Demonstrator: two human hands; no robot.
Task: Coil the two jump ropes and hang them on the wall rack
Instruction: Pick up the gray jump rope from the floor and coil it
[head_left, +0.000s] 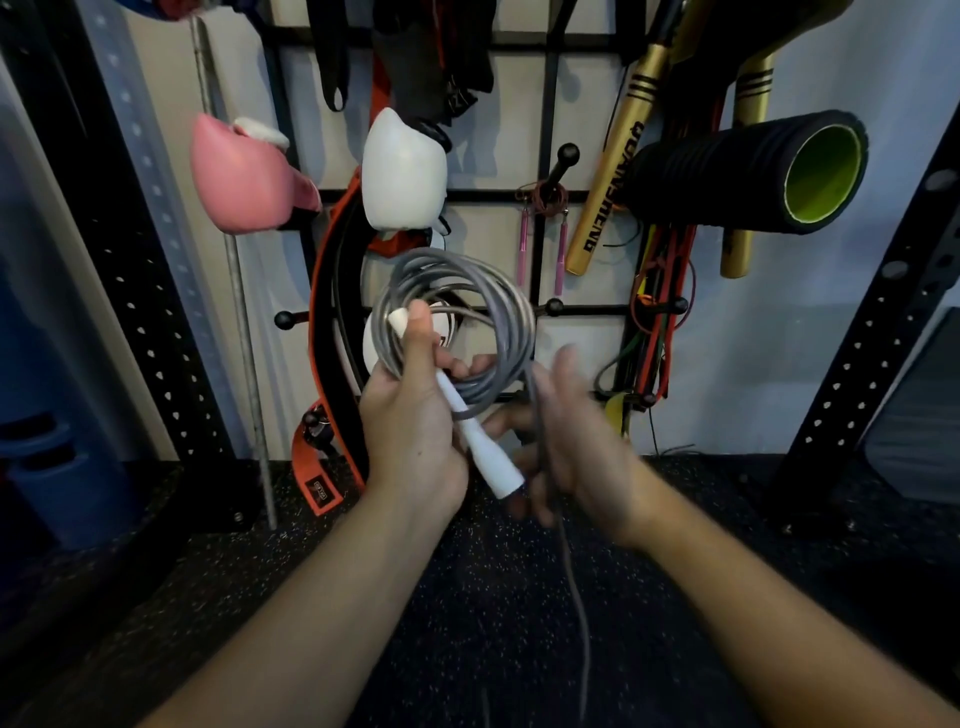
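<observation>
My left hand (410, 415) grips the grey jump rope (457, 312) coil and its white handle (478, 436), which slants down to the right. Just right of it, my blurred right hand (566, 431) curls loosely round the loose tail that hangs toward the floor; free peg (555, 306) lies up-right.

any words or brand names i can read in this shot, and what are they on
"QUANSHENG", as best it reads: black capitals running along the gold stick hung on the wall rack, seen upside down.
A small white label on the end of the orange strap: too small and blurred to read.
A dark mark on the white round thing behind the grey rope coil: hidden in part, unreadable.
Nothing readable on the white handle in the left hand.
</observation>
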